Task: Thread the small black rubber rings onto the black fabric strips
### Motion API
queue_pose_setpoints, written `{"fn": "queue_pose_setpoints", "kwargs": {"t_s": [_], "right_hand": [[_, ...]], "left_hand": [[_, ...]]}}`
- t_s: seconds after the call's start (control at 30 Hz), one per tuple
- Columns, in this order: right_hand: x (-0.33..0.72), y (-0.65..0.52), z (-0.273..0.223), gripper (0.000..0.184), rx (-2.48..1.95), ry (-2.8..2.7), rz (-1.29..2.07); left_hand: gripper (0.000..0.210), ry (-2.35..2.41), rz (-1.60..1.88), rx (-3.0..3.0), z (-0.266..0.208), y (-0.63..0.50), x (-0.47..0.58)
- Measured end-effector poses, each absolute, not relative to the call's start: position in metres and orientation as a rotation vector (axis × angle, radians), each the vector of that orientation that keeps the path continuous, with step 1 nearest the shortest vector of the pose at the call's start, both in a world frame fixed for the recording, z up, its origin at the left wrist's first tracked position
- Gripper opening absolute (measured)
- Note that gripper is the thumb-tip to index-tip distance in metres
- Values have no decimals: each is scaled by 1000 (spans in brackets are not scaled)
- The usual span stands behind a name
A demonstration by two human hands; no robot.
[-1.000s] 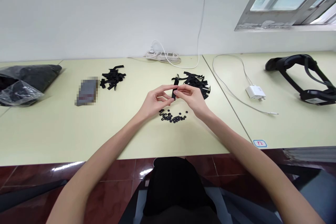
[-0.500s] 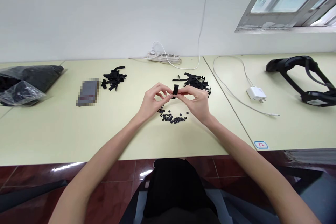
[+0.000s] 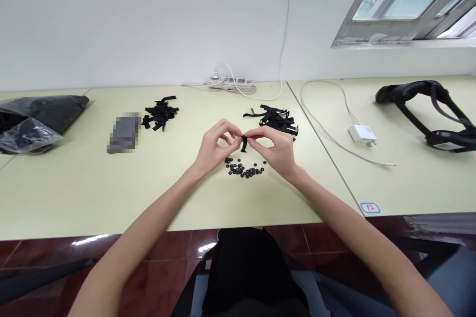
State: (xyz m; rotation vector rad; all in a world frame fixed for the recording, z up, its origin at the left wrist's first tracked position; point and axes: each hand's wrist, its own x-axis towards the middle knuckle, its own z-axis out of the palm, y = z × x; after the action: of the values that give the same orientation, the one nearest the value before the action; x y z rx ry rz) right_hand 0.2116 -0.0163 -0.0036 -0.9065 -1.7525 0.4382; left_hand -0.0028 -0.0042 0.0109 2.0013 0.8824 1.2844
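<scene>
Between my two hands is a short black fabric strip (image 3: 244, 144), its free end hanging down toward the table. My left hand (image 3: 218, 147) pinches it from the left with thumb and forefinger. From the right, my right hand (image 3: 275, 149) grips the same strip in a like pinch, the fingertips of both hands almost touching. Small black rings (image 3: 245, 171), many of them washer-like, lie scattered on the table just below the hands. Behind my right hand is a heap of black strips (image 3: 277, 118). Whether a ring is held with the strip is hidden by the fingers.
Farther left lie another heap of black strips (image 3: 161, 113), a blurred grey object (image 3: 124, 132) and a plastic bag (image 3: 40, 121). A power strip (image 3: 230, 82) rests against the wall. To the right are a white charger (image 3: 362, 133) with its cable and a black headset (image 3: 427, 114).
The black strip stood up above my fingertips before; now it bends and hangs below them. Both hands stay in nearly the same place, still pinching it.
</scene>
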Motion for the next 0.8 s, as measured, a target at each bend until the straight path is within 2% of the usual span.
{"fn": "queue_pose_setpoints", "kwargs": {"t_s": [0.17,0.37,0.8], "right_hand": [[216,-13,-4,21,-794,-1853,258],[224,-7,-4,22,-788,-1926,225],[227,-3,-8,24,-782,-2067,291]], "left_hand": [[19,928,1300,1848,10,-3,-1],[40,865,1033,1552,15,-3,-1],[31,893,913,1371,3,1,-3]]}}
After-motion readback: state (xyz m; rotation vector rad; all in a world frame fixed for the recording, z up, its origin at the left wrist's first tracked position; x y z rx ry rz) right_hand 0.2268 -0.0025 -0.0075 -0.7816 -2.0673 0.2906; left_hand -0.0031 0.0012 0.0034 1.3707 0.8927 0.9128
